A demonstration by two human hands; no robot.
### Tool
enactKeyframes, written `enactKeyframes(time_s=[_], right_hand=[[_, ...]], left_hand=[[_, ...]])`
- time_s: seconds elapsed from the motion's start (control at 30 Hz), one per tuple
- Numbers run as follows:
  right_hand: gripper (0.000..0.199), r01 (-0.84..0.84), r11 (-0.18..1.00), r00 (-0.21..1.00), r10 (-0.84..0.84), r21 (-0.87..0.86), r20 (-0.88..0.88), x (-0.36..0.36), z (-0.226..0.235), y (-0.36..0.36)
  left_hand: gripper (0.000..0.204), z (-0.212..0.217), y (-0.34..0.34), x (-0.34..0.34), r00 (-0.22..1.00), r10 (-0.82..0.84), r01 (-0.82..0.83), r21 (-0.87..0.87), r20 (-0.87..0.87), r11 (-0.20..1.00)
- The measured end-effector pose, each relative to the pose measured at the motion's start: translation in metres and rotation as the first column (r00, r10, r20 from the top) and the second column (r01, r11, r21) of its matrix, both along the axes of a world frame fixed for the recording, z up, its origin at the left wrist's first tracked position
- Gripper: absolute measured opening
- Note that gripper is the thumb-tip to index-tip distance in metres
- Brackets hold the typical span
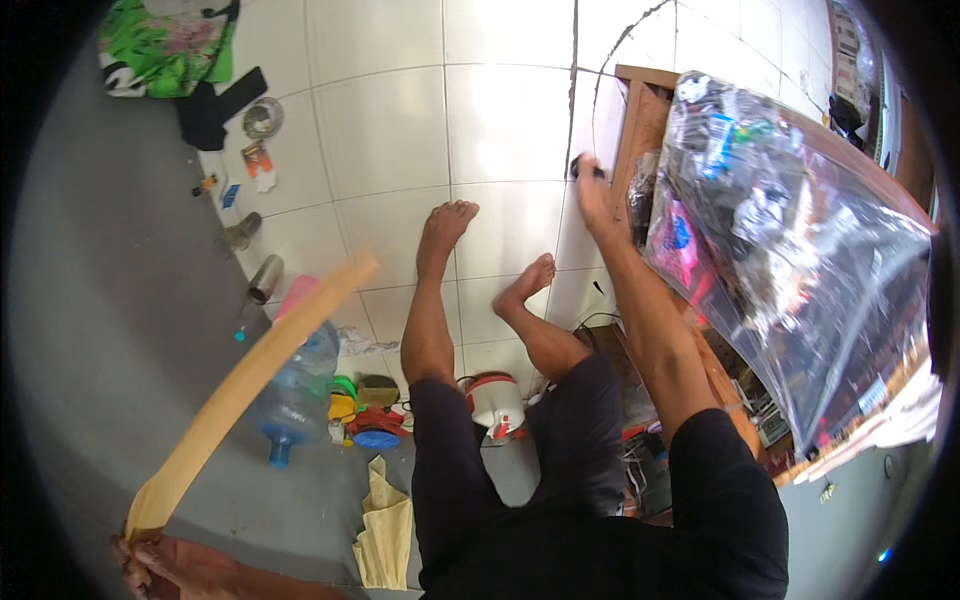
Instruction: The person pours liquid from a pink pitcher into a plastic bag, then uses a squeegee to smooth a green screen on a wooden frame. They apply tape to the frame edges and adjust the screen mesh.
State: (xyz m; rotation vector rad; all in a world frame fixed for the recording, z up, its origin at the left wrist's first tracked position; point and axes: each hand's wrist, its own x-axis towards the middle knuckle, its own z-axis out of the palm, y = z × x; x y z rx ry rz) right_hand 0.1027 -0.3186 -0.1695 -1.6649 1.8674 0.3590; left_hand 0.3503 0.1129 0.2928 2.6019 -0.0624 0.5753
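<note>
My left hand (150, 568) is at the lower left, closed round the darker, narrow end of a long flat strip of pale wood (235, 398). The strip slants up and to the right, over a blue water jug (300, 385), and its far end is blurred. My right hand (592, 190) reaches forward beside the wooden cabinet (640, 140). Its fingers close on a small dark object (576, 167), too small and blurred to name. A thin black cable (597, 100) curves up from near that hand across the tiles.
A cabinet top at right carries clutter under clear plastic sheeting (800, 230). My bare feet stand on white tiles (380, 120). Along the left wall are a metal cup (265, 278), a glass ashtray (263, 118) and a green cloth (165, 45). A red-and-white appliance (495, 405) sits between my legs.
</note>
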Motion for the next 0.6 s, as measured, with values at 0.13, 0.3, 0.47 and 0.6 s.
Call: enactKeyframes(time_s=[0.13,0.3,0.47,0.6], right_hand=[[0.074,-0.119,0.920,0.990,0.140,-0.373,0.028,0.014,-0.060,-0.083],[0.102,-0.529,0.834,0.723,0.344,-0.158,-0.599,0.020,-0.099,-0.137],[0.093,-0.566,0.677,0.817,0.535,-0.471,-0.214,0.025,-0.079,-0.133],[0.090,-0.562,0.765,0.439,0.599,-0.315,0.670,0.062,0.078,-0.017]], left_hand=[[0.017,-0.075,0.032,-0.030,0.921,-0.221,0.212,-0.064,-0.320,0.975],[0.024,-0.115,0.041,-0.056,0.771,-0.359,0.326,-0.158,-0.527,0.932],[0.017,-0.114,-0.015,-0.081,0.728,-0.419,0.421,-0.128,-0.543,0.898],[0.016,-0.074,-0.078,-0.084,0.583,-0.596,0.594,-0.210,-0.552,0.776]])
